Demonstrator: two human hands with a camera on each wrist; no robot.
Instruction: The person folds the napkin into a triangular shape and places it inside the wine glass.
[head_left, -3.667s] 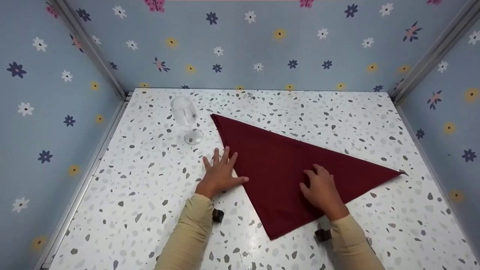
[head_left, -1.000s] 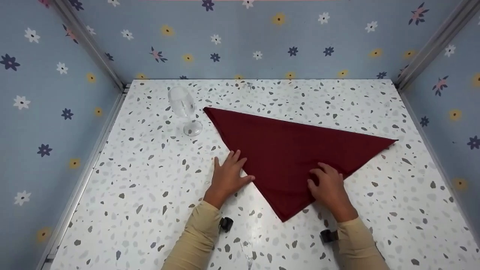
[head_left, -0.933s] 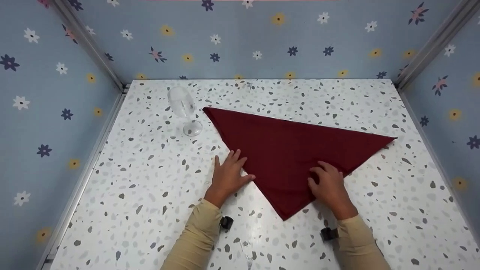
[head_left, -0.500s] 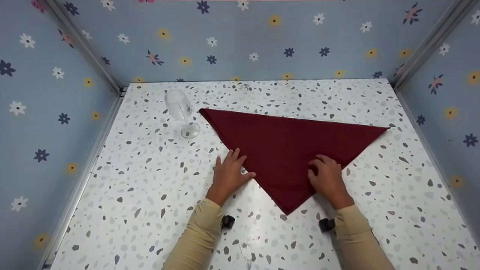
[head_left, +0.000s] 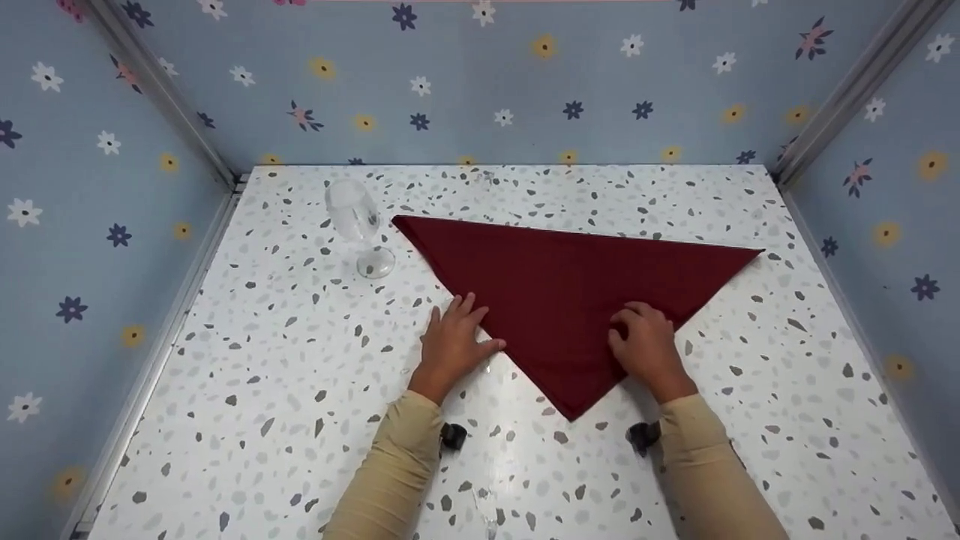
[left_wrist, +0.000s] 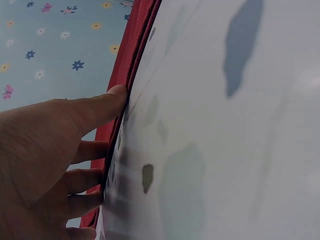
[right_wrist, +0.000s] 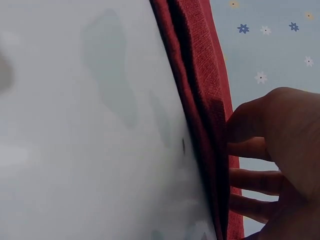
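A dark red cloth napkin (head_left: 555, 292) lies folded in a triangle, its long edge at the back and one corner pointing at the person. My left hand (head_left: 452, 341) has its fingers spread, with fingertips and thumb on the napkin's left edge. On the right part of the cloth rests my right hand (head_left: 646, 345), its fingers bent and the tips down on the fabric. The right wrist view shows the napkin's layered edge (right_wrist: 200, 110) beside those fingers. In the left wrist view, the thumb (left_wrist: 102, 106) touches the napkin's border (left_wrist: 131, 60).
A clear stemmed glass (head_left: 352, 214) stands at the back left, close to the napkin's left corner. The white speckled table (head_left: 262, 375) is bounded by blue flowered panels (head_left: 480, 82) at the back and both sides.
The napkin has turned counterclockwise: its right corner has moved back and its near corner a little right and back. Both hands have stayed on it, the right one moving slightly back.
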